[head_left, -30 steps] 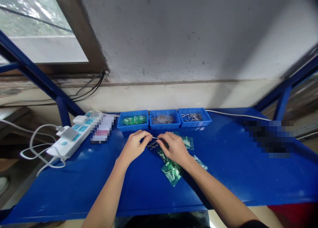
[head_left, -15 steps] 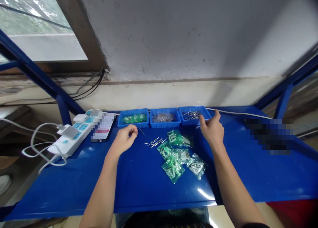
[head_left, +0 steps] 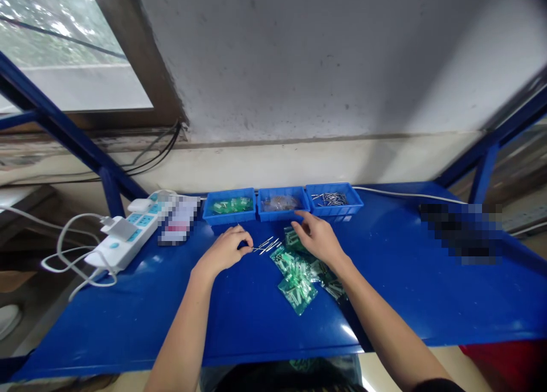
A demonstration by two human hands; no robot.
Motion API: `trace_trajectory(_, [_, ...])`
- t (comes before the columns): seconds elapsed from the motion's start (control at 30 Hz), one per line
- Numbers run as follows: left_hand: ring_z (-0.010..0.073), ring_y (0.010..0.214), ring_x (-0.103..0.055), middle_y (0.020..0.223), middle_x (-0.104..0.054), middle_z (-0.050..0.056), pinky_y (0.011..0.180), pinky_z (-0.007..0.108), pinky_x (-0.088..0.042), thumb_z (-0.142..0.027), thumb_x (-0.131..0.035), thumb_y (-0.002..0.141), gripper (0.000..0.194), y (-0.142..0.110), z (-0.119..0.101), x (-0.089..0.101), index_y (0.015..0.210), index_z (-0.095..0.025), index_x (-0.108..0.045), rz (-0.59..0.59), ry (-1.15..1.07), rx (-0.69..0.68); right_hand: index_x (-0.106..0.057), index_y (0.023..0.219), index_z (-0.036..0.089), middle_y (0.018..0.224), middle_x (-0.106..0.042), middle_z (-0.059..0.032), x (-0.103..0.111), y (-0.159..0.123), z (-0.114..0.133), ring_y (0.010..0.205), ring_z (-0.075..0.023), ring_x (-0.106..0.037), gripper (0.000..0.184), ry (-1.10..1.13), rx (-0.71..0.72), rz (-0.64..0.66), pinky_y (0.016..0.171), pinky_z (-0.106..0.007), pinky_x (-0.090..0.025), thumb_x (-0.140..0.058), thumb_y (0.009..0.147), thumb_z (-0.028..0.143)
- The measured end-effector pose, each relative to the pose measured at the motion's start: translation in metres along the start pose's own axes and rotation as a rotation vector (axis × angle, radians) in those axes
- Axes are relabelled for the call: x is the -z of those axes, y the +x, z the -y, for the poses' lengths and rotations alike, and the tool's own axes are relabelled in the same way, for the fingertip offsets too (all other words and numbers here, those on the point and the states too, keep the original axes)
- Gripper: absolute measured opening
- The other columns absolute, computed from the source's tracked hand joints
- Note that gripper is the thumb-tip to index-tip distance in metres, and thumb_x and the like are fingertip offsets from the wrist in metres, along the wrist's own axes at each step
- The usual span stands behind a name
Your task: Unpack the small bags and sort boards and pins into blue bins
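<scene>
My left hand (head_left: 225,249) rests on the blue table (head_left: 239,318) with its fingers curled in a pinch beside a few loose metal pins (head_left: 267,245); what it holds is too small to make out. My right hand (head_left: 317,238) hovers over several small green plastic bags (head_left: 296,280), fingers partly spread toward the pins and the bags. Three blue trays stand in a row behind: the left tray (head_left: 229,206) with green bags, the middle tray (head_left: 282,203) with brownish parts, the right tray (head_left: 334,200) with metal pins.
A white power strip (head_left: 128,235) with plugs and white cables lies at the left. A blurred item (head_left: 178,225) sits beside it, another blurred patch (head_left: 461,229) at the right. A white cable (head_left: 405,196) runs along the back. Blue frame struts rise at both sides.
My right hand came back from the right tray to the green bags. My left hand moved down and right toward the loose pins.
</scene>
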State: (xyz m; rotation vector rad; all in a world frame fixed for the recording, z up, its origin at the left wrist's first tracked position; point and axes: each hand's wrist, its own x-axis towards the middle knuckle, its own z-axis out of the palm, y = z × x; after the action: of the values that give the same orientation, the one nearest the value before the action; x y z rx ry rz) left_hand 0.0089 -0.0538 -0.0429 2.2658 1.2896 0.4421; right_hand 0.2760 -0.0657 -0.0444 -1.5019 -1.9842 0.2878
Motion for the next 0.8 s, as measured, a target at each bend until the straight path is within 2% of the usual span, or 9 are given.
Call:
trace_trajectory(0.13, [0.0188, 0.078, -0.059, 0.081, -0.062, 0.003, 0.072, 0.029, -0.044, -0.023, -0.053, 0.082, 0.012, 0.002, -0.006, -0.001, 0.078, -0.021, -0.063, -0.031, -0.031, 0.01, -0.056, 0.116, 0.019, 0.077, -0.064, -0.0044, -0.008, -0.005, 0.016, 0.065, -0.0168, -0.06, 0.032, 0.034, 0.122, 0.045, 0.059, -0.027, -0.044, -0.045, 0.091, 0.035])
trace_trajectory(0.27, [0.0177, 0.078, -0.061, 0.086, -0.067, 0.002, 0.07, 0.028, -0.044, -0.027, -0.047, 0.088, 0.017, 0.004, -0.018, 0.001, 0.087, -0.021, -0.063, -0.093, -0.095, 0.02, -0.054, 0.118, 0.018, 0.081, -0.063, -0.0053, -0.015, -0.007, 0.029, 0.073, -0.0181, -0.059, 0.033, 0.058, 0.281, 0.047, 0.064, -0.028, -0.045, -0.049, 0.09, 0.035])
trace_trajectory(0.4, [0.0167, 0.074, -0.062, 0.084, -0.069, 0.001, 0.068, 0.026, -0.045, -0.031, -0.046, 0.089, 0.021, 0.005, -0.028, -0.002, 0.089, -0.021, -0.064, -0.126, -0.155, 0.028, -0.059, 0.104, 0.018, 0.087, -0.063, -0.0066, -0.022, -0.008, 0.033, 0.075, -0.017, -0.058, 0.021, 0.08, 0.391, 0.02, 0.069, -0.028, -0.045, -0.047, 0.091, 0.029])
trace_trajectory(0.5, [0.0151, 0.069, -0.062, 0.079, -0.069, 0.0, 0.064, 0.024, -0.045, -0.031, -0.047, 0.088, 0.021, 0.007, -0.032, -0.005, 0.087, -0.02, -0.065, -0.117, -0.19, 0.025, -0.06, 0.094, 0.018, 0.082, -0.063, -0.0053, -0.025, -0.008, 0.031, 0.072, -0.016, -0.056, 0.017, 0.071, 0.406, 0.007, 0.067, -0.027, -0.043, -0.044, 0.092, 0.024])
trace_trajectory(0.6, [0.0143, 0.066, -0.06, 0.076, -0.067, -0.001, 0.062, 0.023, -0.045, -0.035, -0.047, 0.089, 0.022, 0.007, -0.036, -0.008, 0.089, -0.02, -0.063, -0.118, -0.213, 0.023, -0.059, 0.091, 0.018, 0.077, -0.062, -0.0047, -0.025, -0.008, 0.031, 0.07, -0.0162, -0.056, 0.017, 0.061, 0.363, -0.021, 0.065, -0.027, -0.041, -0.044, 0.093, 0.025])
trace_trajectory(0.7, [0.0133, 0.067, -0.058, 0.075, -0.063, -0.001, 0.062, 0.022, -0.045, -0.035, -0.053, 0.086, 0.02, 0.006, -0.04, -0.01, 0.096, -0.019, -0.058, -0.162, -0.237, 0.015, -0.059, 0.089, 0.017, 0.075, -0.062, -0.0046, -0.022, -0.008, 0.032, 0.068, -0.016, -0.056, 0.019, 0.08, 0.291, -0.068, 0.064, -0.026, -0.04, -0.043, 0.093, 0.026])
trace_trajectory(0.8, [0.0123, 0.068, -0.057, 0.075, -0.061, -0.002, 0.061, 0.021, -0.043, -0.033, -0.053, 0.086, 0.015, 0.006, -0.045, -0.012, 0.093, -0.02, -0.057, -0.224, -0.251, -0.003, -0.06, 0.086, 0.017, 0.074, -0.063, -0.0047, -0.019, -0.008, 0.033, 0.067, -0.0157, -0.056, 0.021, 0.101, 0.268, -0.082, 0.063, -0.026, -0.039, -0.043, 0.094, 0.027])
